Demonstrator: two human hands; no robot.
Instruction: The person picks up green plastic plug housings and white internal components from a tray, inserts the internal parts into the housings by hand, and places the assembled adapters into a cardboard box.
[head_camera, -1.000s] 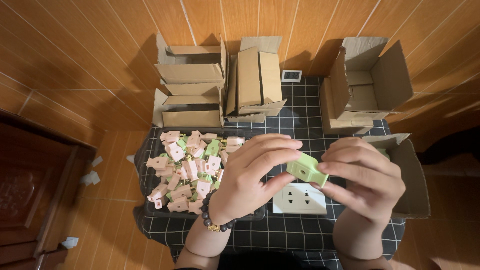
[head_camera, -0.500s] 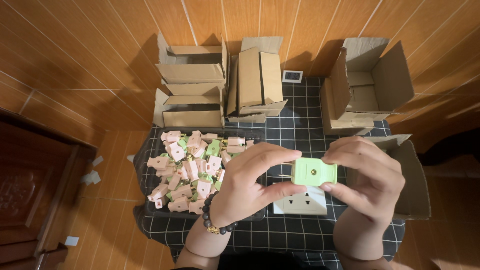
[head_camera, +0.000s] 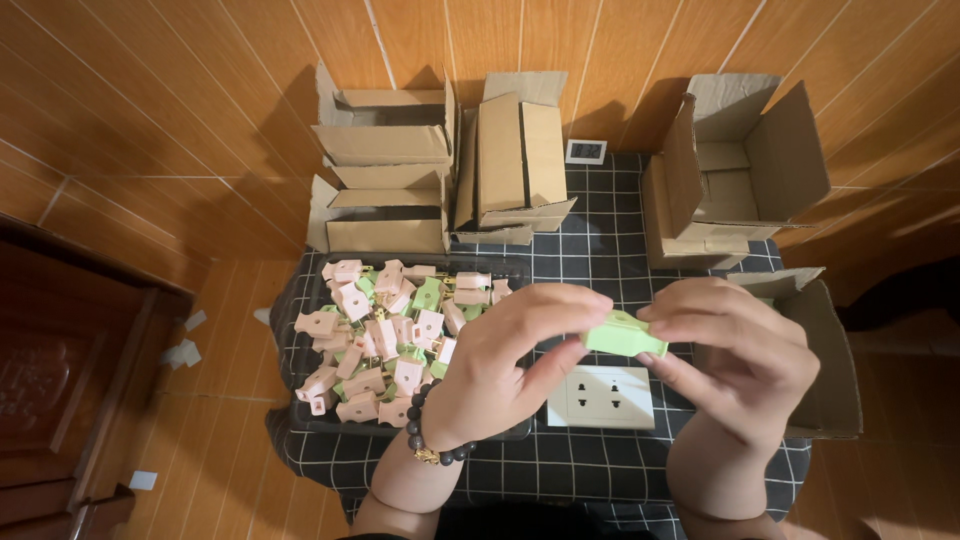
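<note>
We are holding a small green plastic piece (head_camera: 624, 335) between both hands, above a white socket plate (head_camera: 601, 397) lying on the worktop (head_camera: 600, 250), which is covered with a dark cloth checked in thin white lines. The piece is looking smooth and blocky, with a flat face and a sloped end, pale green all over. Our left hand (head_camera: 505, 355) is pinching its left end, fingers closed on it, with a dark beaded bracelet (head_camera: 432, 450) at the wrist. Our right hand (head_camera: 735, 355) is clamping the right end with thumb and fingertips. Just to the left, a dark shallow tray (head_camera: 310, 420) is holding a heap of similar pink and green plastic pieces (head_camera: 385, 335). Along the far edge, several plain brown cardboard boxes (head_camera: 385, 165) are standing open, matte and creased.
</note>
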